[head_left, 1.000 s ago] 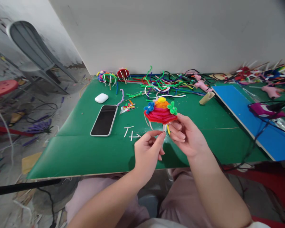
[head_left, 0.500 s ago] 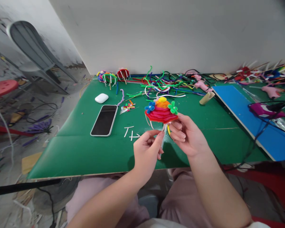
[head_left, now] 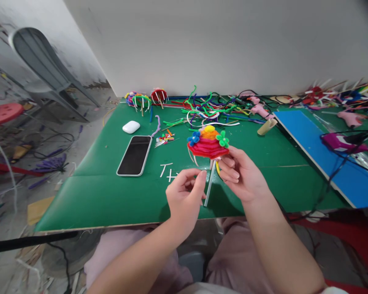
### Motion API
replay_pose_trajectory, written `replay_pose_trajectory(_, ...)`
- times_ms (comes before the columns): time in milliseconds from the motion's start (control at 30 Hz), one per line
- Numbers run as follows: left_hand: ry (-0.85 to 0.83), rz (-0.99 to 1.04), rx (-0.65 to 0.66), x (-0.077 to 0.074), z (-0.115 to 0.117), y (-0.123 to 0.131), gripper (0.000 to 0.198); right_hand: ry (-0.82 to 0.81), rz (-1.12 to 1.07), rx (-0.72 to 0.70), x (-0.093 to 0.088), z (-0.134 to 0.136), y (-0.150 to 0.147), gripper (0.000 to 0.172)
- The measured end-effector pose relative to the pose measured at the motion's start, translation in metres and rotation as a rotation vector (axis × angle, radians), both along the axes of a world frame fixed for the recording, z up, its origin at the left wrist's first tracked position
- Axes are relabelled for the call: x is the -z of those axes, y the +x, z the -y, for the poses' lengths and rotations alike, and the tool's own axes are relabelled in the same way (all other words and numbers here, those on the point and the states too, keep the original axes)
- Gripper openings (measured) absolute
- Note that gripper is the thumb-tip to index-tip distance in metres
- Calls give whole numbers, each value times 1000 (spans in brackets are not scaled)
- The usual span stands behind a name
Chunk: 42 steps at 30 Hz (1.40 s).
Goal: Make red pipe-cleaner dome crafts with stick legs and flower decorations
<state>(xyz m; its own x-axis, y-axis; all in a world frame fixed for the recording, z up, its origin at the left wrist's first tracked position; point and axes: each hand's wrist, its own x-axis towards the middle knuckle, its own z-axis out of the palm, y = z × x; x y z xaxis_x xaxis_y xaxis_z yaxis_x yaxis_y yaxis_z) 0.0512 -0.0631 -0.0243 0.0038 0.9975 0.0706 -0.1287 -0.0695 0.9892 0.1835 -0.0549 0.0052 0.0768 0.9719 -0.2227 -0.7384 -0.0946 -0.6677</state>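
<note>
Here, umbrella [head_left: 207, 149] leftward of right grip [head_left: 243, 175], rim pinched, closure of left grip [head_left: 184, 194] unclear

The layered red dome [head_left: 207, 148] hides the upper end of the pale stick [head_left: 209, 184], and whether the left hand [head_left: 185, 196] touches it cannot be told. That hand partly covers the white strips [head_left: 169, 176]. The blue board [head_left: 322, 153] runs past the right edge; the bright scraps [head_left: 164, 139] beside the phone [head_left: 135, 156] are too small to identify.
</note>
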Motion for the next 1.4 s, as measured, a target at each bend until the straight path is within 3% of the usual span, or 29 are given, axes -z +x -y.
replay_pose_trajectory(167, 162, -68, -57, -3, -4, -7, 14, 3, 39, 5, 1, -1, -3, 25)
replay_pose_trajectory(367, -120, 80, 72, -11, -4, -9, 19, 33, 128, 19, 1, 1, -7, 24)
replay_pose_trajectory(467, -186, 130, 139, -14, -2, -10, 19, 52, 151, 19, 1, 3, -9, 23)
replay_pose_trajectory(1400, -183, 170, 126, -16, -5, -10, 20, 62, 183, -14, 0, 2, -13, 24)
